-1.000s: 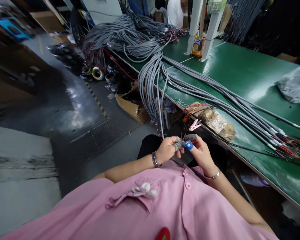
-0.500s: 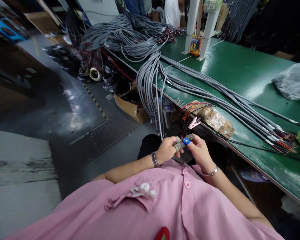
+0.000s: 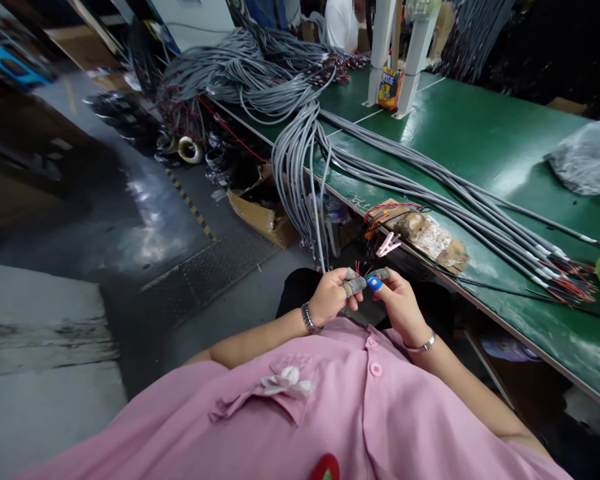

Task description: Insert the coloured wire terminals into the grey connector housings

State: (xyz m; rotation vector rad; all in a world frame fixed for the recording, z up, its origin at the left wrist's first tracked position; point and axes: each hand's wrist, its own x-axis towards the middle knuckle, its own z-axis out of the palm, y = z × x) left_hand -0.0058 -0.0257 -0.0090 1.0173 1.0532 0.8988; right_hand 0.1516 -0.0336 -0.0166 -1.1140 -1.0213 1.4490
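Note:
My left hand point(image 3: 331, 298), with grey covers on its finger and thumb, pinches the end of a grey cable point(image 3: 321, 240) in front of my lap. Thin red and dark wires point(image 3: 358, 268) stick up between my hands. My right hand point(image 3: 401, 303) is closed close beside it, a blue cover on the thumb and a grey one on a finger. Its fingertips pinch at the thin wires; exactly which strand they hold is too small to tell. The cable runs up from my left hand to the hanging grey cables point(image 3: 291, 160).
A green table point(image 3: 480, 140) carries long grey cables with stripped, coloured ends point(image 3: 570, 287). Near its edge lie a taped cardboard piece point(image 3: 427, 237) and a pink clip point(image 3: 389, 245). Below is an open cardboard box point(image 3: 263, 223). Another person point(image 3: 341, 25) is at the far side.
My hands have drawn slightly apart at the fingertips, and my left fingers have shifted a little left. The thin wires show more openly between them.

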